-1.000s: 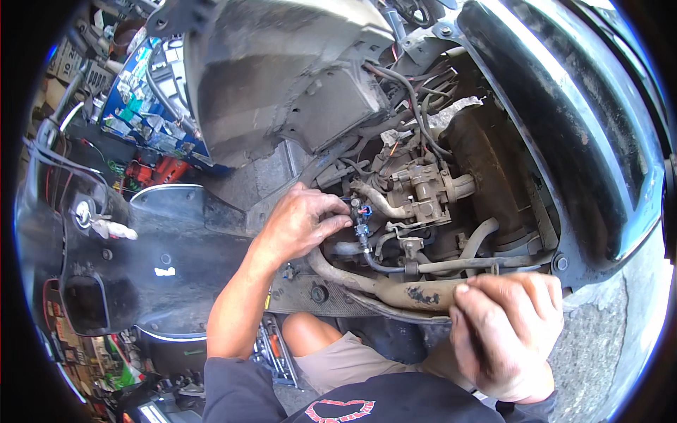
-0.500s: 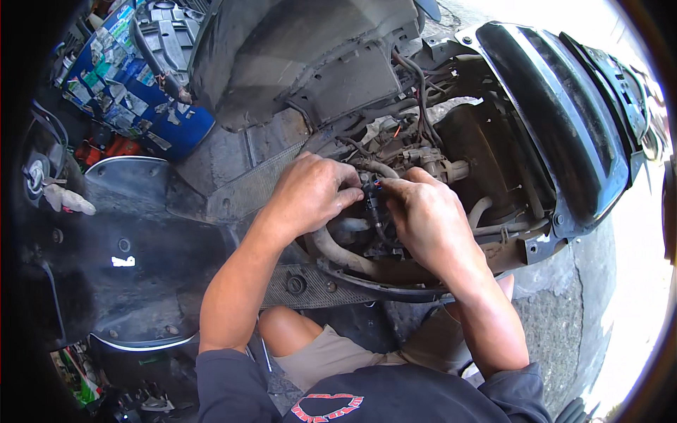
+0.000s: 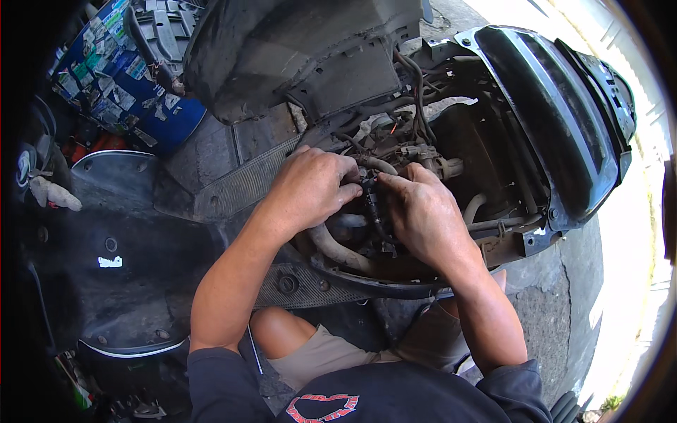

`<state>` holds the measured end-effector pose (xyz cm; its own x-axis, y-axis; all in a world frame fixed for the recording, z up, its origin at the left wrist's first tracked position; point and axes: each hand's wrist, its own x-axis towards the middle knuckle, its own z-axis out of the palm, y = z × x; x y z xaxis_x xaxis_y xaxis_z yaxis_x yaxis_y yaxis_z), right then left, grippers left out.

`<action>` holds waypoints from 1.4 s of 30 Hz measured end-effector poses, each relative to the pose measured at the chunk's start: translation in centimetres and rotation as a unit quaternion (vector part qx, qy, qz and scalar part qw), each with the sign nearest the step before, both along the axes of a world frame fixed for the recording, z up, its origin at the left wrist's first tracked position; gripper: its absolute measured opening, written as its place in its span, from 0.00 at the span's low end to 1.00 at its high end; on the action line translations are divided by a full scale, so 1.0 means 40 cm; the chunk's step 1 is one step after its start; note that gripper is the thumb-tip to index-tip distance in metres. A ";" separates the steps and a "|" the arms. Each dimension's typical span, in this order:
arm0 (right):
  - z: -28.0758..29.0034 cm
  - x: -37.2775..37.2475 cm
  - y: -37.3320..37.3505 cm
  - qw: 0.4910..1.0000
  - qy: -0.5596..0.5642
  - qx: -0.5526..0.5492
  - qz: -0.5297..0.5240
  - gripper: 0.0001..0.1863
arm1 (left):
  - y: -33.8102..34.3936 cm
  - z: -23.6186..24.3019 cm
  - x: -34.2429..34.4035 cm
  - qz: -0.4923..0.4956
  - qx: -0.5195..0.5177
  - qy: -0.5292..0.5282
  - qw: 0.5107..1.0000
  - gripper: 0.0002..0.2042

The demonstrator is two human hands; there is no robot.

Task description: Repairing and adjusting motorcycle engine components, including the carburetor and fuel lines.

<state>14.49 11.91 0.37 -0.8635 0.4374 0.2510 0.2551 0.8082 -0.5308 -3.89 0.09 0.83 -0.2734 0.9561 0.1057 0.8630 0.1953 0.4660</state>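
Observation:
Both my hands reach into the opened engine bay of a scooter. My left hand [image 3: 315,189] comes in from the left, with thumb and forefinger pinched at a small black fitting [image 3: 368,185]. From the right, my right hand [image 3: 427,215] holds its thumb and fingers bent together at the same fitting, its forefinger pointing left. The fingertips partly hide the fitting. A black cable [image 3: 376,215] hangs from it between the hands. Behind the fingertips runs a dusty grey hose [image 3: 379,166], and a thick curved frame tube [image 3: 338,252] passes below the left hand.
A raised dark cover [image 3: 303,56] stands beyond the bay. At the right lies the glossy black tail panel [image 3: 564,120]. The footboard [image 3: 141,261] fills the left side. A blue drum [image 3: 134,92] covered in torn labels stands at the upper left, near an orange-red object [image 3: 95,144].
The view has shifted slightly, moving the scooter a little left in the picture. Both hands stay at the small black fitting; the right forefinger has straightened slightly.

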 end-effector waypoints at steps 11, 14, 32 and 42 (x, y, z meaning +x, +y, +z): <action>0.039 0.255 -0.057 0.990 0.062 -0.080 0.099 0.18 | -0.002 0.030 -0.004 0.002 -0.030 -0.056 0.998 0.15; 0.012 0.281 -0.058 0.982 0.096 -0.090 0.134 0.19 | 0.007 0.049 0.011 0.026 -0.051 -0.057 0.997 0.15; -0.187 0.302 -0.143 0.848 -0.035 -0.385 0.364 0.11 | 0.016 0.061 0.041 0.097 -0.050 -0.058 0.992 0.10; -0.264 0.309 -0.181 0.899 -0.163 -0.238 0.330 0.09 | -0.085 -0.075 0.044 0.258 0.447 -0.167 0.840 0.09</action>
